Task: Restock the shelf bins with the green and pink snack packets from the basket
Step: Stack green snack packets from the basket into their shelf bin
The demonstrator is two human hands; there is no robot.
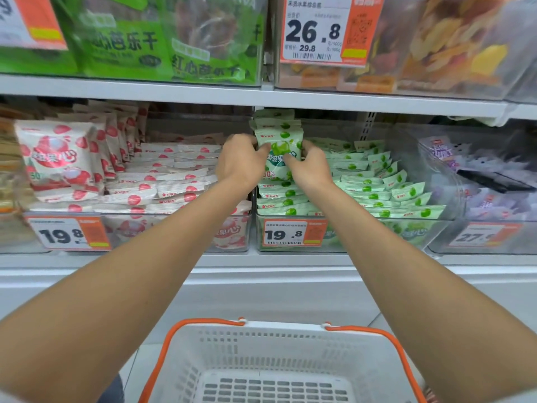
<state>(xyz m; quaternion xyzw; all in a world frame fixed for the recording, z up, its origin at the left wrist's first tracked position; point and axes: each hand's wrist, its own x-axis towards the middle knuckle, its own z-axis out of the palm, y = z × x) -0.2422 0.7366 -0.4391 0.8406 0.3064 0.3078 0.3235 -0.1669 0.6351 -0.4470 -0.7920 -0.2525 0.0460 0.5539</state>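
Observation:
Both my hands hold an upright stack of green snack packets (278,146) at the left end of the clear green bin (430,232) on the middle shelf. My left hand (241,161) grips the stack's left side, and my right hand (311,164) grips its right side. More green packets (374,184) lie flat in rows across the rest of that bin. The neighbouring bin (174,242) to the left holds pink packets (55,158), some upright and many lying flat. The white basket (360,347) with orange handles sits below me; the part of its floor in view is bare.
A bin of purple-white packets (479,181) stands to the right of the green bin. Orange price tags (293,232) hang on the bin fronts. The upper shelf (261,94) carries large green bags (162,39) and dried-fruit packs (436,45), close above the raised stack.

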